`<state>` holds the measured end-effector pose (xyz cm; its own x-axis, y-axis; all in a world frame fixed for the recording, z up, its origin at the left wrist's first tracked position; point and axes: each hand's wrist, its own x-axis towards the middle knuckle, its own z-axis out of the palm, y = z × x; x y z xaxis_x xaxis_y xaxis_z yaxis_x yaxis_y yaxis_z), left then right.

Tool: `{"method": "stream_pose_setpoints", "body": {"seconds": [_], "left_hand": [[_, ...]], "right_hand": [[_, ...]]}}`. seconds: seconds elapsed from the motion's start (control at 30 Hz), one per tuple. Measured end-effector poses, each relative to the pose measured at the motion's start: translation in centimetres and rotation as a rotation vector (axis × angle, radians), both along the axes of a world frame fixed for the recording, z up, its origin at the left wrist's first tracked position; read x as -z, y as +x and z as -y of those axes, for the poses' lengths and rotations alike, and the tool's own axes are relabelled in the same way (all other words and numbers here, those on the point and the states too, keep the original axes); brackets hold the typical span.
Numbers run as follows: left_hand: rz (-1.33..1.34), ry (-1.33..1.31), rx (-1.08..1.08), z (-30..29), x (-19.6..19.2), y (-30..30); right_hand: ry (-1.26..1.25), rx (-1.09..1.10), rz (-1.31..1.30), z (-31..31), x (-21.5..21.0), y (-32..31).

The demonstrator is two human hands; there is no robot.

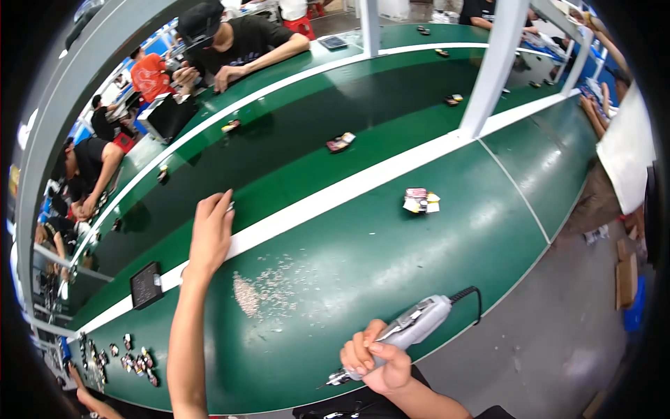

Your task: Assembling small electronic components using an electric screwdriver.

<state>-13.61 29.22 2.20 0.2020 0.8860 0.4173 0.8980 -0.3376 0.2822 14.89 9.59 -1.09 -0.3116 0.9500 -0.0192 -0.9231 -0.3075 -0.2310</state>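
My right hand (377,360) is wrapped round a grey electric screwdriver (423,318) near the table's front edge. Its bit points down to the left, and a black cord leaves its back end. Across the white rail reaches my left hand (211,229), over the near side of the conveyor belt (293,150). Its fingers are pressed together, with something small and shiny at the tips that I cannot make out. To the right of that arm, a scattered pile of tiny screw-like pieces (248,295) lies on the green table (328,262).
A small red, white and yellow assembly (421,201) sits on the table at right. Similar parts (340,142) dot the belt. A black tray (146,285) rests against the rail (314,199). Several small assemblies (139,364) lie at lower left. A white post (492,70) rises from the rail. Co-workers sit around.
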Motion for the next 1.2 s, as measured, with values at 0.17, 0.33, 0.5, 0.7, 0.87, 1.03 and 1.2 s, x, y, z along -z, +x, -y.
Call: {"method": "stream_pose_setpoints", "body": {"seconds": [0.17,0.33,0.5,0.7,0.87,1.03,1.2], "left_hand": [[0.122,-0.085,-0.03,13.6,-2.5,1.1],[0.113,-0.116,0.046,24.1,-1.8,4.0],[0.002,-0.146,0.034,27.0,0.2,6.2],[0.107,-0.136,0.1,25.9,0.6,6.0],[0.074,-0.138,0.068,27.0,0.5,5.0],[0.134,-0.149,0.011,27.0,1.2,5.4],[0.073,-0.077,0.136,27.0,1.5,7.3]], "right_hand": [[0.009,-0.034,-0.028,0.5,0.1,-0.6],[0.013,-0.025,0.008,0.9,-0.3,-1.2],[-0.065,-0.011,0.088,0.6,-0.3,-1.6],[0.006,0.089,0.196,1.3,-1.0,-0.2],[-0.067,0.058,0.221,3.1,-0.9,-1.7],[-0.084,-0.063,0.24,6.1,-0.9,-3.3],[-0.08,-0.129,0.306,8.4,-0.9,-4.2]]}}
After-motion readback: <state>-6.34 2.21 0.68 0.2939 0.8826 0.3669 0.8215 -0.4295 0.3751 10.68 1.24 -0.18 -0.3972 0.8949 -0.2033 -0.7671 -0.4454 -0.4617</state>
